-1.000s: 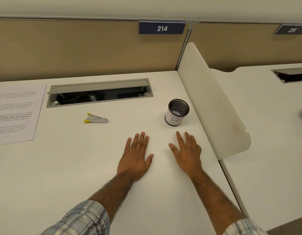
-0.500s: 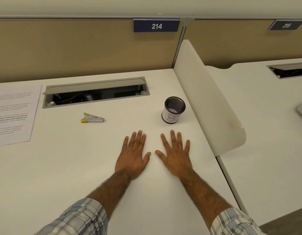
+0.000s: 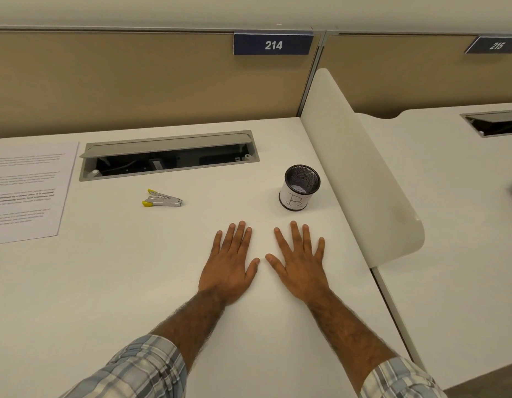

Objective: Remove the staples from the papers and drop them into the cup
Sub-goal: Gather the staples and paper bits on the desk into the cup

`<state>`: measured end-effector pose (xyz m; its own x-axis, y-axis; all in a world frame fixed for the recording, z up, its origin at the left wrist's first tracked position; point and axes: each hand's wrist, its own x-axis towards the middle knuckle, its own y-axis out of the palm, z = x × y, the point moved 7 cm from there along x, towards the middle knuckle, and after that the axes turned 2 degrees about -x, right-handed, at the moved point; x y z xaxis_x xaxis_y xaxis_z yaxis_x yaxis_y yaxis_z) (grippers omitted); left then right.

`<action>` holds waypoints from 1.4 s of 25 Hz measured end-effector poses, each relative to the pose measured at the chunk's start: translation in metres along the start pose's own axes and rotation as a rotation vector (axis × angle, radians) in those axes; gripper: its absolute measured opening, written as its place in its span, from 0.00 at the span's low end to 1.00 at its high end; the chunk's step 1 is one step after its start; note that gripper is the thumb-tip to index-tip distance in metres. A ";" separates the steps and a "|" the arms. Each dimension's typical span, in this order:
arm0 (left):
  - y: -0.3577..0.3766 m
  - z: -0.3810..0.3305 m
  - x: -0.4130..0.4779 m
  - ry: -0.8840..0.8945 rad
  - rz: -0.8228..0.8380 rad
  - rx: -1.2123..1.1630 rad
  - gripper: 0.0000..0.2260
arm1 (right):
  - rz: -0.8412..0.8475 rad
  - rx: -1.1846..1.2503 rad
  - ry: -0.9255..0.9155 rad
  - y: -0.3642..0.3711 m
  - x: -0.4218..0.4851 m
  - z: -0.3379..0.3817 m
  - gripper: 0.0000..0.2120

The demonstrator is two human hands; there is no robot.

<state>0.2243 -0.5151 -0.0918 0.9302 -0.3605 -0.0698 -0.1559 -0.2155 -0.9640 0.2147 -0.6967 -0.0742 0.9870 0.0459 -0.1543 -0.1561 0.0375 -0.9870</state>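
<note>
Here, the left hand [image 3: 229, 268] and the right hand [image 3: 299, 268] are laid flat, palms down, side by side on the white surface [image 3: 105, 297], with the fingers straight and slightly spread and the thumbs near each other but apart. The grip of each hand is apart, and nothing is held. A black mesh cup wrapped in a white paper label with a handwritten mark [image 3: 298, 189] is stood upright just beyond the right fingertips, not touched. A silver metal staple remover with yellow tips [image 3: 162, 199] is laid beyond and to the left of the left hand, well apart from it, between the cup and the white printed papers [image 3: 28, 191]. The papers lie flat at the far left, cut off by the frame edge; staples in them cannot be made out. Plaid sleeves [image 3: 140, 369] are seen on both forearms.
</note>
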 end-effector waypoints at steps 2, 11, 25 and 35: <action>-0.001 -0.001 0.000 0.002 -0.004 -0.004 0.34 | -0.009 -0.014 0.020 0.000 -0.002 0.003 0.35; 0.001 0.000 0.001 -0.002 0.002 0.002 0.34 | -0.010 -0.031 0.009 -0.003 0.003 0.006 0.35; 0.000 0.000 0.000 0.000 0.002 -0.006 0.34 | -0.010 0.342 0.052 -0.001 -0.006 -0.020 0.30; -0.002 -0.002 0.000 -0.002 0.017 -0.007 0.35 | -0.092 -0.062 -0.013 -0.001 -0.013 0.006 0.33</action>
<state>0.2244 -0.5167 -0.0892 0.9281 -0.3619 -0.0870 -0.1741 -0.2155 -0.9609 0.2017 -0.6912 -0.0710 0.9963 0.0578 -0.0631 -0.0620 -0.0196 -0.9979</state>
